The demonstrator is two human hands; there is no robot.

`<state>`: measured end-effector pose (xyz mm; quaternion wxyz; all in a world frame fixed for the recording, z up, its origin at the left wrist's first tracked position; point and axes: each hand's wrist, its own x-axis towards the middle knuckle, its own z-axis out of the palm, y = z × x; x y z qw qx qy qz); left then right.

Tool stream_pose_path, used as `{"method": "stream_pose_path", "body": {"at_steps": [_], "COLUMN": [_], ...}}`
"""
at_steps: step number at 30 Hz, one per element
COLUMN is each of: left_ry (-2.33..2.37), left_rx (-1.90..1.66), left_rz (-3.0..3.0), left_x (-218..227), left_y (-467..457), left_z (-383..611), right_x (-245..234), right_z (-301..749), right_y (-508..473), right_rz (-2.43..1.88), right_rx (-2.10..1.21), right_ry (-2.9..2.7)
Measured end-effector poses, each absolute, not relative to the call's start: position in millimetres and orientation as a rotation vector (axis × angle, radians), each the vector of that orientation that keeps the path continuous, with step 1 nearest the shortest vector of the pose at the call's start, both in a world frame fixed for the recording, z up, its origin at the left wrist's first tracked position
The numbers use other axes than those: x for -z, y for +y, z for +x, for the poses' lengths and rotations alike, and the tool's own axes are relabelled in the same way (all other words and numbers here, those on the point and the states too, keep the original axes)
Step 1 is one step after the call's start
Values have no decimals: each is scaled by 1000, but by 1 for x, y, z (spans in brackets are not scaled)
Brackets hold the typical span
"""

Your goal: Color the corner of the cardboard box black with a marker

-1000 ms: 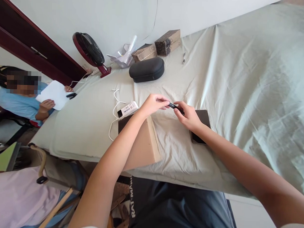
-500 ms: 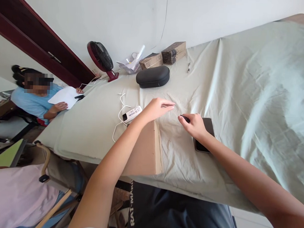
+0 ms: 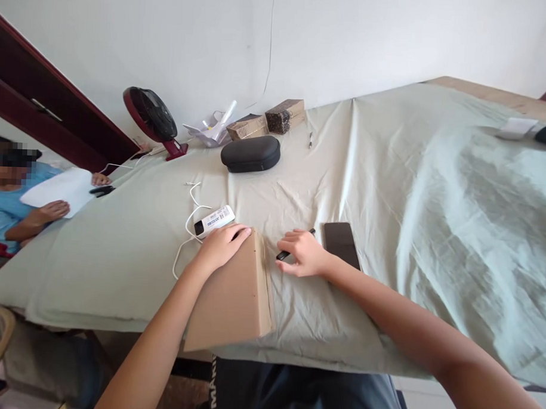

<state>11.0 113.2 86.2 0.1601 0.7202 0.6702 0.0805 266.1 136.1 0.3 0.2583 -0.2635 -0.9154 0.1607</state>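
My left hand (image 3: 224, 247) lies at the far edge of a flat brown cardboard box (image 3: 231, 301), its fingers bent over that edge and the thumb on top. To the right of the box, my right hand (image 3: 302, 253) is closed around a slim black pen-like tool (image 3: 284, 255). One end of the tool sticks out past the thumb, the other beyond the knuckles; its exact kind is unclear. A black smartphone (image 3: 343, 246) rests flat just right of this hand. Beyond my left hand is a small white labelled device (image 3: 215, 220) with a black end, beside a white cable (image 3: 180, 249).
A black zip case (image 3: 250, 154) sits farther back, before two small cardboard boxes (image 3: 285, 116) and a red fan (image 3: 153, 117). A pen (image 3: 310, 140) lies on the pale green cloth (image 3: 132, 259). At left sits a person holding white paper (image 3: 62, 191).
My left hand has come down from the air onto the far edge of the cardboard box. The right hand has moved closer to the box with the black tool. The view has swung right.
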Motion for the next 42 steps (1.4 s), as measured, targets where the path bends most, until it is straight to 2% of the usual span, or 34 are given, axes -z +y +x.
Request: {"method": "stream_pose_path", "body": {"at_steps": [5, 9, 11, 14, 18, 21, 25, 32, 35, 38, 42], "left_ry": [1948, 1953, 1901, 1809, 1869, 1891, 1689, 1401, 1302, 1226, 1188], "left_rx": [-149, -194, -384, -867, -1265, -1267, -1249, -1368, -1477, -1538, -1598], "left_rz": [2055, 2029, 1991, 1809, 1455, 1183, 893, 581, 528, 494, 456], "left_x": [-94, -91, -90, -88, -75, -51, -29, -34, -31, -24, -20], "left_y": [112, 113, 114, 112, 85, 53, 20, 9, 12, 15, 27], "left_z": [17, 16, 11, -7, -41, -52, -39, -9, -9, -8, 5], "right_x": [9, -6, -21, -38, -37, -29, -24, -15, -8, -14, -60], "right_z": [260, 279, 300, 337, 365, 360, 341, 336, 336, 323, 285], "right_y": [136, 141, 142, 135, 110, 92, 84, 96, 102, 103, 105], "right_rz": [-734, -1104, -1545, -2213, -2512, -2486, -2490, -2485, -2244, -1834, -1159], "right_rx": [-283, -148, -85, -207, -575, -490, -425, -573, -757, -1113, -1508], "right_ry": [-2751, -2638, -2464, -2168, -2046, -2048, -1958, -1714, -1606, -1274, -782]}}
